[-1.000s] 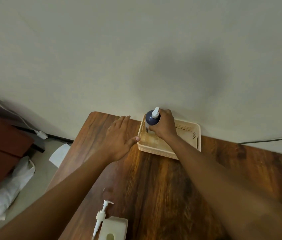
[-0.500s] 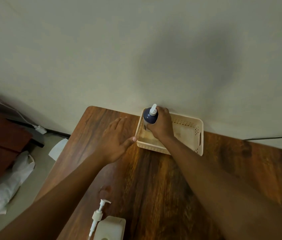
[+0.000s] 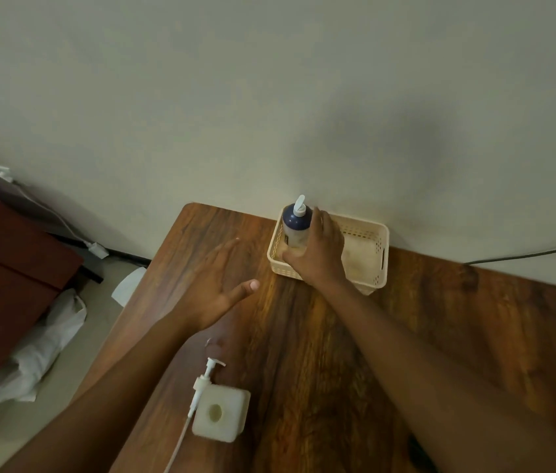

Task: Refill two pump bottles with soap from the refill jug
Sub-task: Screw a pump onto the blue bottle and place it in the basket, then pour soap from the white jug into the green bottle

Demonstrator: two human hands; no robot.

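Brown wood makes up the table, and it sits against a pale wall. The right hand reaches into a cream basket at the back of the table. Its fingers wrap around a bottle with a dark blue top and a white cap. The bottle stands up in the left end of the basket, under that hand's fingers and thumb.

The left hand is just left of the basket, low over the table, not touching the basket. Its fingers are spread out flat and it holds nothing. It looks a bit blurry.

Closer to the person than both hands, a square white pump bottle stands on the table with its round hole open. A white pump with a long thin tube lies right beside it, on the left-hand side.

Off the table, past the left hand, a red-brown box and some white cloth lie on the floor.
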